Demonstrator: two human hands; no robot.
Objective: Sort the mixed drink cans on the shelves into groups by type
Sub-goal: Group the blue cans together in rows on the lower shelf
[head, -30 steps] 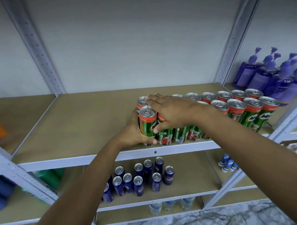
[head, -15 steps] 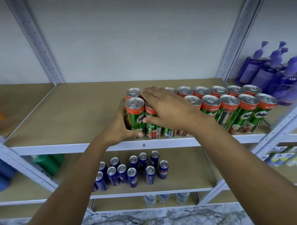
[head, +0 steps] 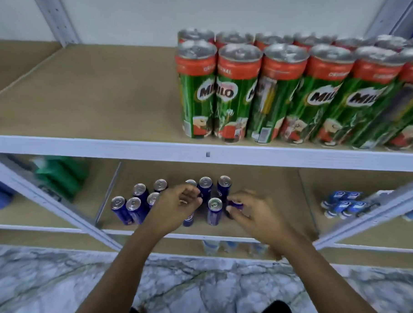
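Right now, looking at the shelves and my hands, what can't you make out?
- Head view: the blue cans carry labels too small and blurred to read.
- Left hand and right hand cover several blue cans; grip unclear.
- The Milo cans run past the right edge, so no full count.
- Bottles on the lowest shelf sit behind the shelf rail.

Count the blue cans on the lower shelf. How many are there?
11 blue cans show. Five stand beside the left hand, on its left. Three line up behind both hands, one stands between them, one peeks from under the left hand, and one is at the right hand. More may be hidden.
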